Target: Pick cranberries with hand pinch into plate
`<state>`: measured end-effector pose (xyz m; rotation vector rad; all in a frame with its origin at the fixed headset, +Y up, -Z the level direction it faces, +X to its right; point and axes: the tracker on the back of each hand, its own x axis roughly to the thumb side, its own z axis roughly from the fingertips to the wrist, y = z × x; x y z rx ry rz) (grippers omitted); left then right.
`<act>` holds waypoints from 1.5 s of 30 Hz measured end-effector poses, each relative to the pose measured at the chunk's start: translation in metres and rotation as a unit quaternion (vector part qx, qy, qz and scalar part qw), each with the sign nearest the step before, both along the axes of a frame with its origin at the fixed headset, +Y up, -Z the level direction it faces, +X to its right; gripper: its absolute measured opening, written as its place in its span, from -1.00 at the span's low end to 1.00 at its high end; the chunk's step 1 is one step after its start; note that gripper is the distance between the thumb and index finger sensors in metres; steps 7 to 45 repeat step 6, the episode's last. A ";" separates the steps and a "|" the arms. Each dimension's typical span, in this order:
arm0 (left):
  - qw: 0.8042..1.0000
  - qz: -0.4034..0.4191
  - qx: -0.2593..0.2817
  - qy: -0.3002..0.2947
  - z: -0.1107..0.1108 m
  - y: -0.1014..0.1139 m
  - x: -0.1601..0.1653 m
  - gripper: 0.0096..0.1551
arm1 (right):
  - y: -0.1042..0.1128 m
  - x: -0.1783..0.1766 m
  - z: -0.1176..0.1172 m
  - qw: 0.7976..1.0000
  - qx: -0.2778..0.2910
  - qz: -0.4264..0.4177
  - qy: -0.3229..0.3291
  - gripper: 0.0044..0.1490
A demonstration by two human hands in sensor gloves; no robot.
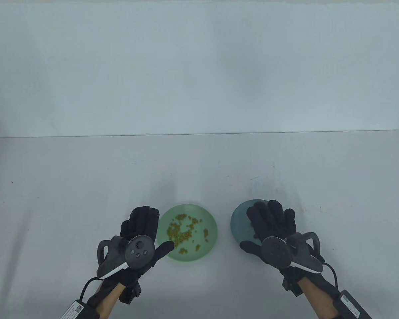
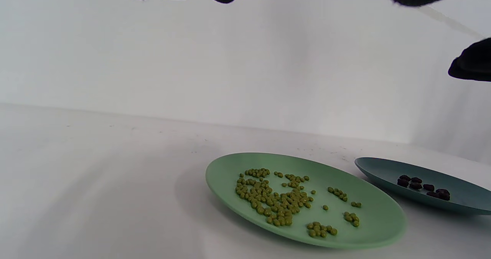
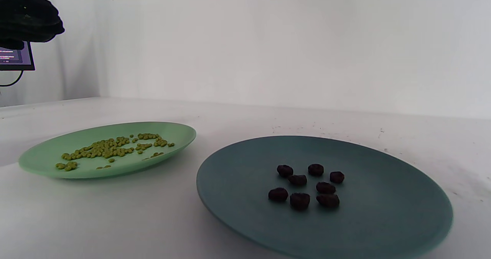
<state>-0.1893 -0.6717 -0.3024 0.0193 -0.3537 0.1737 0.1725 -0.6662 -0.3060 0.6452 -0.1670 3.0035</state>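
My left hand [image 1: 140, 232] and right hand [image 1: 271, 229] hover low in the table view, fingers relaxed, holding nothing. My right hides the cranberries [image 3: 307, 186] – only the wrist views show them, a loose cluster mid-frame on the blue plate [image 3: 238, 182], no clear long axis.

Black gloved left hand [image 1: 143, 229], right hand [image 1: 272, 222], grey trackers [image 1: 139, 251]
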 end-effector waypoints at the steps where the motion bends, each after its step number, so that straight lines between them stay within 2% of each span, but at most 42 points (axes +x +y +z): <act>1: 1.000 0.001 0.000 0.001 0.000 0.000 0.000 0.15 | 0.000 0.000 0.000 1.000 0.000 0.000 0.000 0.20; 45: 1.000 0.003 -0.003 0.009 -0.003 -0.002 -0.004 0.14 | 0.000 0.000 0.000 1.000 0.002 -0.003 0.001 0.19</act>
